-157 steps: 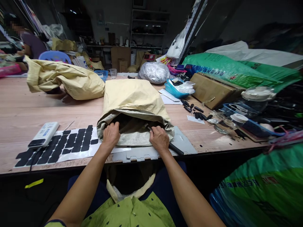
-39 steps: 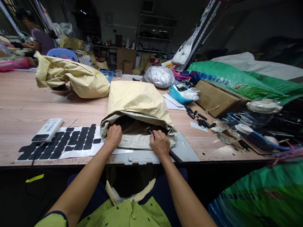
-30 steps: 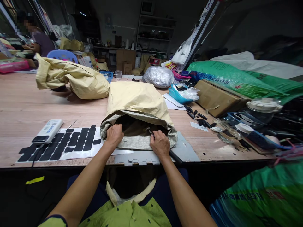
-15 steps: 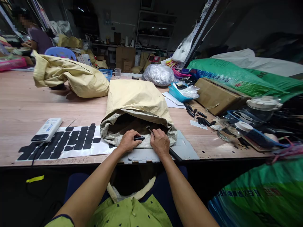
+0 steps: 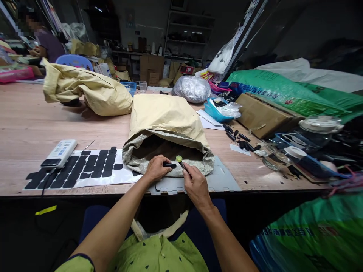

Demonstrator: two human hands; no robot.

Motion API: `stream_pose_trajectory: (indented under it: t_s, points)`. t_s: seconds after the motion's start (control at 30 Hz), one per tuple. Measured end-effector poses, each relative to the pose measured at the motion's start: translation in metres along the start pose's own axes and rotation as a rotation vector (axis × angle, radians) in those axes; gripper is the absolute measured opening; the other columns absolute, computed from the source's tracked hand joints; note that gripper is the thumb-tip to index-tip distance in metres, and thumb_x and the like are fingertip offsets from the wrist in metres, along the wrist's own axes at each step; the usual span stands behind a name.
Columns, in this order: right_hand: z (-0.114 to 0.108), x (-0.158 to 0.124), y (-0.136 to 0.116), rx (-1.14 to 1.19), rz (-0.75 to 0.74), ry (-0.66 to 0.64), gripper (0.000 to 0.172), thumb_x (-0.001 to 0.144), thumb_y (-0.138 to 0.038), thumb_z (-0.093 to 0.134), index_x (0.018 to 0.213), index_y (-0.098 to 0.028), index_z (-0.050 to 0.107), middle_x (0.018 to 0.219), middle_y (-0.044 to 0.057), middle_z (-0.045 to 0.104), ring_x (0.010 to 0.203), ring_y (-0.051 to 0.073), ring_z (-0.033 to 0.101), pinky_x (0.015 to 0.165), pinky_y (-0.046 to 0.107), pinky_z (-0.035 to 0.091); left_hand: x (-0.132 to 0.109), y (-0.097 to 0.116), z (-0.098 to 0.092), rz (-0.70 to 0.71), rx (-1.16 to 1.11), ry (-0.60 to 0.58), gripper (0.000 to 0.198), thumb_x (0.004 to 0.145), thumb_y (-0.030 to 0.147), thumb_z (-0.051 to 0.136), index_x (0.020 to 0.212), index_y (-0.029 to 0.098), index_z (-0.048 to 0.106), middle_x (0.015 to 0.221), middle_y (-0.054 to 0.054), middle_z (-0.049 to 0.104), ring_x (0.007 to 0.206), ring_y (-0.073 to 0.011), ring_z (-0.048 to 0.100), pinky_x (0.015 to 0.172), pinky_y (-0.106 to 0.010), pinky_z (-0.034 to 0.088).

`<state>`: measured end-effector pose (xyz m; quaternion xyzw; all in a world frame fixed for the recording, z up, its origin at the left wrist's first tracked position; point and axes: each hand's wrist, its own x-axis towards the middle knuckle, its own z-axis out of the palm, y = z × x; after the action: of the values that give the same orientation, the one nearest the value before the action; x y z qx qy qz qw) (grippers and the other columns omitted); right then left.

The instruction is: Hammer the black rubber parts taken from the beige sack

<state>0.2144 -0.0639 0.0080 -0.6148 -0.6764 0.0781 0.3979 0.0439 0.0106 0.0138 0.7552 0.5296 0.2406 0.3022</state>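
At the mouth of a cream cloth sack, my left hand is closed on a small black plastic piece, which points right over the sack's grey inner lining. Just to the right, my right hand grips a small hammer. Its round yellow-green face is raised above the lining, close to the black piece but apart from it. Most of the hammer's handle is hidden by my fingers. The sack's opening faces me, and its inside is dark. Beneath it lies a pale grey board.
To the left lie a sheet of black stickers and a white device with a cable. Another cream sack lies behind. At right are loose black parts, a cardboard box and a clear jar. A person sits far left.
My right hand has moved slightly right and lower and turned, so the hammer's yellow-green face now shows. My left hand keeps the black piece in nearly the same place. The view has shifted slightly.
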Motion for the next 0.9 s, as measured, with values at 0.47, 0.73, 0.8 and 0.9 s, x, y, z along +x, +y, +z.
stream_pose_trajectory:
  t_s: [0.47, 0.73, 0.8, 0.9]
  points:
    - [0.001, -0.002, -0.02, 0.123, 0.056, -0.084, 0.037, 0.092, -0.028, 0.043, 0.116, -0.016, 0.067, 0.105, 0.011, 0.069, 0.1, 0.021, 0.064, 0.091, 0.034, 0.05, -0.001, 0.004, -0.004, -0.002, 0.019, -0.014, 0.021, 0.073, 0.025, 0.072, 0.093, 0.022, 0.076, 0.089, -0.002, 0.066, 0.085, -0.0174, 0.061, 0.076, -0.026, 0.045]
    - [-0.001, 0.013, -0.009, 0.049, 0.068, -0.092, 0.034, 0.089, -0.027, 0.045, 0.112, -0.017, 0.068, 0.104, 0.01, 0.07, 0.097, 0.021, 0.064, 0.089, 0.033, 0.049, -0.001, 0.003, -0.003, 0.008, 0.026, -0.015, 0.024, 0.073, 0.027, 0.072, 0.096, 0.022, 0.074, 0.094, -0.002, 0.067, 0.09, -0.019, 0.061, 0.08, -0.028, 0.046]
    - [-0.004, 0.024, -0.001, -0.052, 0.083, -0.04, 0.034, 0.088, -0.026, 0.047, 0.114, -0.018, 0.068, 0.104, 0.009, 0.069, 0.095, 0.021, 0.063, 0.086, 0.033, 0.048, -0.002, 0.003, -0.003, 0.019, 0.02, -0.011, 0.025, 0.071, 0.025, 0.071, 0.096, 0.021, 0.073, 0.094, -0.003, 0.068, 0.092, -0.0201, 0.061, 0.083, -0.03, 0.046]
    - [-0.002, 0.036, 0.014, -0.249, 0.114, -0.005, 0.033, 0.087, -0.024, 0.049, 0.114, -0.02, 0.069, 0.1, 0.007, 0.068, 0.086, 0.019, 0.061, 0.076, 0.03, 0.045, -0.002, 0.002, -0.005, 0.041, 0.001, -0.012, 0.027, 0.068, 0.021, 0.071, 0.095, 0.02, 0.071, 0.093, -0.003, 0.067, 0.09, -0.0205, 0.06, 0.083, -0.031, 0.046]
